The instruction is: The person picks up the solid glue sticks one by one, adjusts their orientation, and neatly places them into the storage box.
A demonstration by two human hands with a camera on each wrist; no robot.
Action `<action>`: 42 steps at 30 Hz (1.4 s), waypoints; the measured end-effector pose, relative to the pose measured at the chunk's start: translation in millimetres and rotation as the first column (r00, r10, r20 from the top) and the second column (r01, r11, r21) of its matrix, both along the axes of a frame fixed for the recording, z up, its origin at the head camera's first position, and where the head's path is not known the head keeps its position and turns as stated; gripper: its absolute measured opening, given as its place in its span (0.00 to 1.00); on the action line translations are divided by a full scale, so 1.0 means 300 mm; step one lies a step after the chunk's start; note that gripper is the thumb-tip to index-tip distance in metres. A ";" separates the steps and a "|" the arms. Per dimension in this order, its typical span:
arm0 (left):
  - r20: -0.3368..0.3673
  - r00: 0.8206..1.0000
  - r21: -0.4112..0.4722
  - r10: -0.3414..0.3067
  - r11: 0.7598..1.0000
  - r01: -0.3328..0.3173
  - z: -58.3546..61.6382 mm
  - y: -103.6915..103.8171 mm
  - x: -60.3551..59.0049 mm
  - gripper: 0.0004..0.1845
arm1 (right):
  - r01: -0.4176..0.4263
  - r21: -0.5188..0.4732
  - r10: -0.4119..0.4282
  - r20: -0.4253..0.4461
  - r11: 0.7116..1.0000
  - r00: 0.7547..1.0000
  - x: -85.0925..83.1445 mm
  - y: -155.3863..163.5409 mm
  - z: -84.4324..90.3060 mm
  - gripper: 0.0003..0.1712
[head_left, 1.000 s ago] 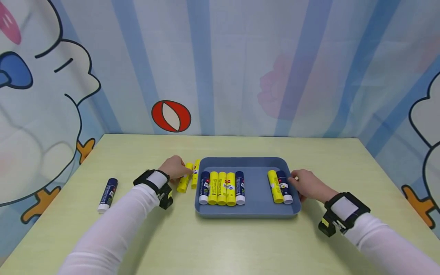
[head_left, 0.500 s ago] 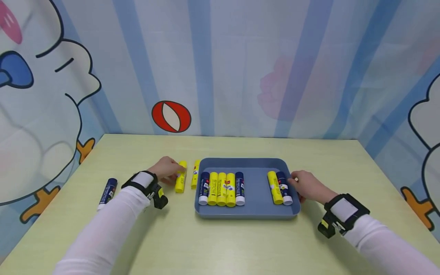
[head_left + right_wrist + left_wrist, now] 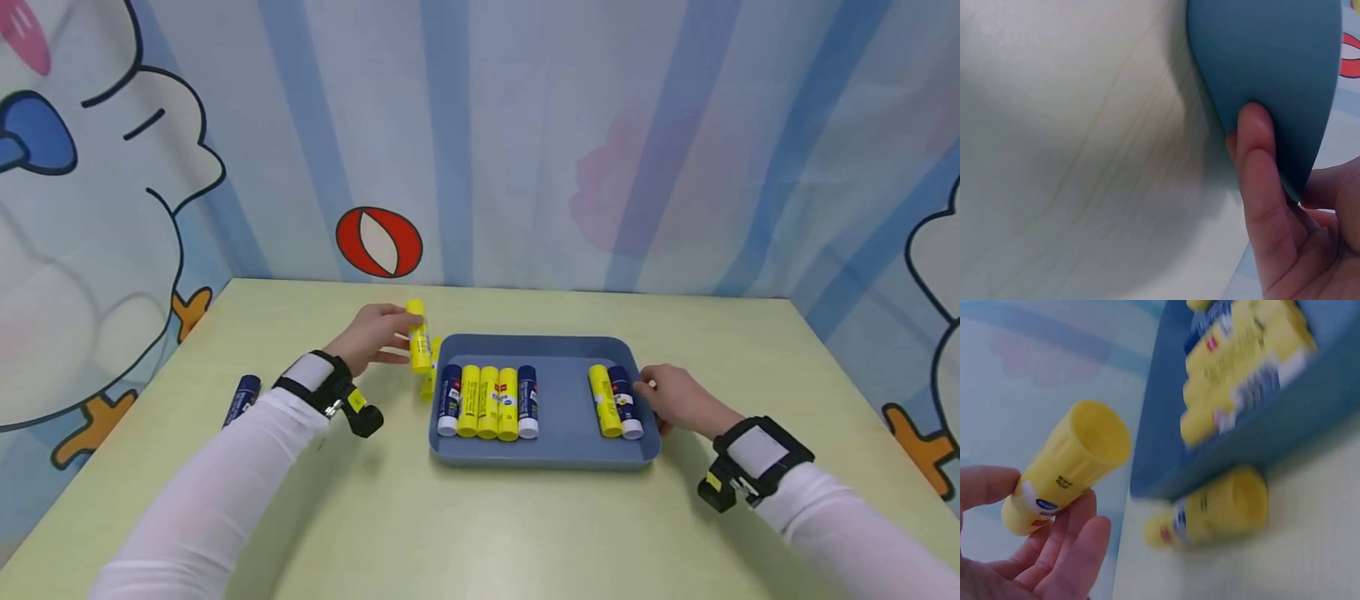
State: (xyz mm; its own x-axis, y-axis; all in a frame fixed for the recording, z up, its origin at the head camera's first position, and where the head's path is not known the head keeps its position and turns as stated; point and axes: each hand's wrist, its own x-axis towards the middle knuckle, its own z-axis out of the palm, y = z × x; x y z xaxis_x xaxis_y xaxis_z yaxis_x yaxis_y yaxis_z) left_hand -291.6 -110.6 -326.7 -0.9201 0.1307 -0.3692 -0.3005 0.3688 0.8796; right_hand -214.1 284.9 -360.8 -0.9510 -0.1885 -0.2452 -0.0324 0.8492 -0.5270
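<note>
My left hand [image 3: 396, 335] holds a yellow glue stick [image 3: 417, 337] up off the table, just beyond the blue tray's [image 3: 558, 454] left back corner. In the left wrist view the fingers [image 3: 1054, 550] pinch this stick [image 3: 1066, 465] near its base. A second yellow stick [image 3: 431, 385] lies on the table against the tray's left wall [image 3: 1285, 419]. My right hand [image 3: 651, 392] grips the tray's right rim, thumb [image 3: 1260, 175] on the outer wall [image 3: 1272, 56]. Inside lie a row of several sticks [image 3: 487, 402] at the left, and a yellow [image 3: 603, 400] and blue one [image 3: 625, 402] at the right.
A blue glue stick [image 3: 242, 398] lies alone on the pale green table [image 3: 480, 525] at the left, partly behind my left sleeve. Patterned curtain walls enclose the table at the back and on both sides.
My left hand has picked the yellow stick up from the table and raised it back and toward the tray. The right hand has stayed on the tray's rim.
</note>
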 end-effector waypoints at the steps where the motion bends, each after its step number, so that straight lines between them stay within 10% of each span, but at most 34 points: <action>1: -0.004 1.000 0.017 -0.013 1.000 0.013 0.009 0.022 0.008 0.32 | 0.000 0.001 0.000 0.003 1.000 1.000 0.000 0.000 -0.001 0.14; 10: -0.011 0.988 0.055 -0.154 0.987 0.154 0.047 0.236 0.095 0.31 | 0.008 -0.020 -0.007 0.023 1.000 1.000 0.002 -0.009 -0.022 0.14; 22: -0.007 0.953 0.062 -0.304 0.951 0.304 -0.004 0.472 0.139 0.29 | 0.013 -0.007 -0.013 0.006 1.000 1.000 0.004 -0.011 -0.039 0.12; 42: -0.058 0.929 -0.419 -0.365 0.854 0.309 -0.131 0.707 0.114 0.14 | 0.039 -0.008 -0.039 0.017 0.999 0.999 -0.011 -0.012 -0.062 0.12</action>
